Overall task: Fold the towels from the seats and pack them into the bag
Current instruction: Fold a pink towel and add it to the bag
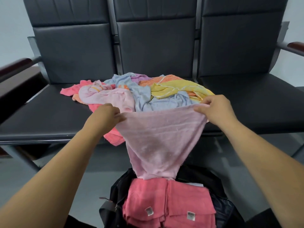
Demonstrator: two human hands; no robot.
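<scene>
Head view, down over pink towel [160,139]

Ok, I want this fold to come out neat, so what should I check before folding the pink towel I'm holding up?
1. Left hand pinches one top corner of the pink towel: ok.
2. Right hand pinches the other top corner: ok.
3. Top edge taut between the hands: ok.
4. Towel hangs flat: not ok, it narrows and bunches toward the bottom.
5. Lower end clear of the red towels in the bag: cannot tell, it hangs right at them.
6. Free of the pile behind: cannot tell.
</scene>
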